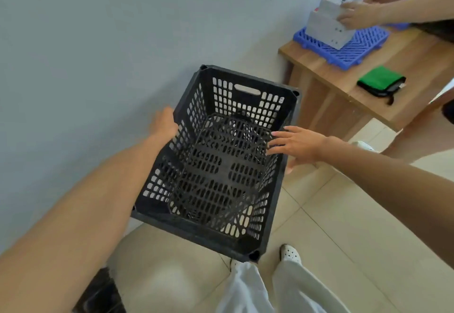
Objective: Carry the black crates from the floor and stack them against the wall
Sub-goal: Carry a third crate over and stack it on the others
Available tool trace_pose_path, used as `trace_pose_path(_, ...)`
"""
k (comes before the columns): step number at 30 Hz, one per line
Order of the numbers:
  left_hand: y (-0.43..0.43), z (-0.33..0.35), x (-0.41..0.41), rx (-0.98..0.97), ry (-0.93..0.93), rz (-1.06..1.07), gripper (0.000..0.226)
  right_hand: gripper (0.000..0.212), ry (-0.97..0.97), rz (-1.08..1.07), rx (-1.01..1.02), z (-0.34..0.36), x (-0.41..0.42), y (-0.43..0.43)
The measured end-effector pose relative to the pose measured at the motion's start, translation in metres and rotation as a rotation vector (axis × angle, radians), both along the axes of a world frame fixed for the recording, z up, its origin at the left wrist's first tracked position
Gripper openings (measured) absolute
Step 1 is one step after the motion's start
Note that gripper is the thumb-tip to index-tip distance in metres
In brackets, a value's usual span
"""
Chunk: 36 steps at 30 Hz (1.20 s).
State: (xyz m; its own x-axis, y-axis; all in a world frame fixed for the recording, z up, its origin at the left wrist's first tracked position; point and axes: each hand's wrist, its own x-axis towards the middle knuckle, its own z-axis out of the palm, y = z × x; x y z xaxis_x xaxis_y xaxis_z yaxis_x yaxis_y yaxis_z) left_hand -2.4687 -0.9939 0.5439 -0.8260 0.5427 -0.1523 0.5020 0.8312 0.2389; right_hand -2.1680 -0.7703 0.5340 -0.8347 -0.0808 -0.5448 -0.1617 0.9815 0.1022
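A black lattice crate [235, 84] stands open side up against the pale wall [86, 42], high and close to me. More black lattice shows through its bottom, and I cannot tell what it rests on. My left hand [163, 122] lies flat against the outside of the crate's left wall near the rim. My right hand [298, 144] is at the right rim with straight fingers reaching over into the crate and the thumb outside below. Neither hand is curled round the rim.
A wooden table [319, 96] stands just right of the crate. It bears a blue plastic grid [356, 47], white boxes [326, 25] held by another person's hands [356, 14], and a green and black pouch [380, 82]. My legs and white shoe [290, 252] are on the tiled floor below.
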Motion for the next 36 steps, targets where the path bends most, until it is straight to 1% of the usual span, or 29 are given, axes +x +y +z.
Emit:
trace_pose_path(1,0.002,-0.004,-0.005,-0.003,0.012,-0.013,0.029,0.068,-0.01,0.027,0.005,-0.007,0.0,-0.004)
trace_pose_path(2,0.005,-0.009,-0.008,-0.003,0.014,-0.025,0.029,0.067,0.009,0.052,0.014,-0.013,0.0,-0.006)
trace_pose_path(5,0.017,-0.017,-0.015,0.011,0.008,-0.058,0.03,0.075,0.134,0.106,0.041,-0.027,0.001,-0.004)
trace_pose_path(7,0.026,-0.018,-0.017,0.025,0.019,-0.066,0.031,0.072,0.193,0.107,0.03,-0.031,0.0,-0.004)
trace_pose_path(11,0.042,-0.028,-0.022,0.024,-0.108,-0.074,0.035,0.072,0.278,0.085,0.0,-0.035,0.0,-0.008)
trace_pose_path(13,0.046,-0.033,-0.022,-0.016,-0.15,-0.081,0.045,0.071,0.3,0.084,-0.009,-0.036,0.0,-0.009)
trace_pose_path(15,0.042,-0.039,-0.018,-0.067,-0.18,-0.095,0.065,0.069,0.302,0.079,-0.025,-0.037,0.0,-0.011)
trace_pose_path(17,0.031,-0.042,-0.007,-0.128,-0.163,-0.108,0.079,0.075,0.305,0.083,-0.031,-0.035,-0.001,-0.011)
trace_pose_path(19,0.019,-0.044,0.009,-0.158,-0.079,-0.158,0.079,0.084,0.308,0.099,-0.03,-0.032,-0.003,-0.01)
trace_pose_path(21,0.01,-0.046,0.028,-0.176,-0.028,-0.271,0.075,0.084,0.29,0.118,-0.032,-0.031,-0.006,-0.011)
trace_pose_path(23,0.001,-0.045,0.05,-0.222,-0.058,-0.401,0.072,0.077,0.277,0.137,-0.043,-0.03,-0.009,-0.013)
trace_pose_path(24,-0.002,-0.044,0.063,-0.247,-0.093,-0.433,0.071,0.075,0.277,0.143,-0.045,-0.029,-0.009,-0.014)
trace_pose_path(25,-0.005,-0.043,0.076,-0.257,-0.133,-0.434,0.07,0.076,0.283,0.146,-0.049,-0.028,-0.009,-0.015)
trace_pose_path(27,-0.008,-0.038,0.106,-0.209,-0.2,-0.372,0.064,0.077,0.294,0.147,-0.037,-0.029,-0.007,-0.016)
trace_pose_path(29,-0.01,-0.033,0.139,-0.122,-0.265,-0.283,0.057,0.068,0.3,0.131,-0.018,-0.031,-0.006,-0.017)
trace_pose_path(31,-0.012,-0.032,0.177,-0.036,-0.371,-0.226,0.052,0.064,0.302,0.112,-0.001,-0.036,-0.005,-0.018)
trace_pose_path(33,-0.016,-0.032,0.215,0.025,-0.481,-0.199,0.058,0.061,0.303,0.105,0.009,-0.04,-0.004,-0.019)
trace_pose_path(34,-0.02,-0.032,0.233,0.033,-0.502,-0.199,0.064,0.059,0.312,0.108,0.007,-0.04,-0.004,-0.02)
trace_pose_path(36,-0.033,-0.035,0.261,0.007,-0.456,-0.202,0.071,0.057,0.324,0.109,-0.005,-0.036,-0.002,-0.02)
